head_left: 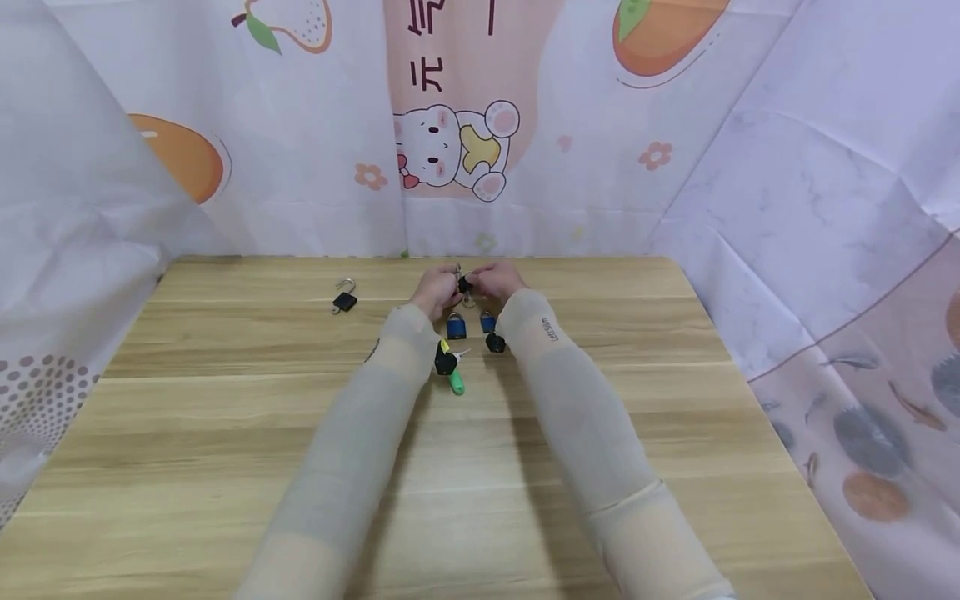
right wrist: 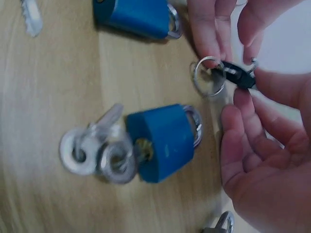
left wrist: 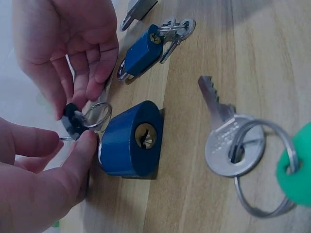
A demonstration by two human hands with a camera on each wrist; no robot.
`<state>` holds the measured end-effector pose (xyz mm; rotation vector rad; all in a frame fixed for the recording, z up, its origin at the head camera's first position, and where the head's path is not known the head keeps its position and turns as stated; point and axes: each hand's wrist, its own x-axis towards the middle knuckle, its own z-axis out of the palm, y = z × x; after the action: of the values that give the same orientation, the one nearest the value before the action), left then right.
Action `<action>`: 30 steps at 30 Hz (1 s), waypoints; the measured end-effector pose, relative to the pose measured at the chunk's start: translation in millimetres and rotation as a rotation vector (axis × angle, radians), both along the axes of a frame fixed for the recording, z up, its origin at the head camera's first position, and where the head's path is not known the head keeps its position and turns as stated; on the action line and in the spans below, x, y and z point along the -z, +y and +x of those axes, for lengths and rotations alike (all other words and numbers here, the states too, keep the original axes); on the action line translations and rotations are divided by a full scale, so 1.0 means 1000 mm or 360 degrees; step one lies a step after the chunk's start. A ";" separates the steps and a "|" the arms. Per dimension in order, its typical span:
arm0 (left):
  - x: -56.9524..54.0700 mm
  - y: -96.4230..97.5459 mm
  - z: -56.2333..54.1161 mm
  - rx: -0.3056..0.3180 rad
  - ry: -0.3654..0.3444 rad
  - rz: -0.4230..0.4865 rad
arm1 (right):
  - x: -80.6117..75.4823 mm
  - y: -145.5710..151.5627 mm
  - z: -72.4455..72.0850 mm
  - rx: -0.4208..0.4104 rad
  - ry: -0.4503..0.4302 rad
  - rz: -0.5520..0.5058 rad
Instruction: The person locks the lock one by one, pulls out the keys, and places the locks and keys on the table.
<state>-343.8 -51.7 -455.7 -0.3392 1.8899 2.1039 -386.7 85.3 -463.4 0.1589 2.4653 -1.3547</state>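
Observation:
At the back of the table both hands meet over a small black padlock with a key ring hanging from it. My left hand pinches the padlock between thumb and index finger, close to the bit of metal shackle seen in the left wrist view. From the other side my right hand grips the dark body with its thumb and fingers. Fingers partly cover the lock in every view. Just in front stands a blue padlock with its keyhole showing. Another blue padlock has keys at its keyhole.
Left of the hands lies a black padlock with its shackle raised. A silver key with a green tag rests nearer the front. Beyond the second blue lock sits a grey-looking padlock. A printed curtain hangs behind the table.

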 end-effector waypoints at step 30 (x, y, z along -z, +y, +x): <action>-0.020 -0.019 0.000 -0.0118 0.0465 -0.0097 | -0.035 -0.002 0.010 -0.0216 0.0236 -0.0497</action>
<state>-343.3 -70.3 -435.3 -0.1206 2.1358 2.2502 -376.7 83.6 -428.6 -0.1843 2.2902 -1.7189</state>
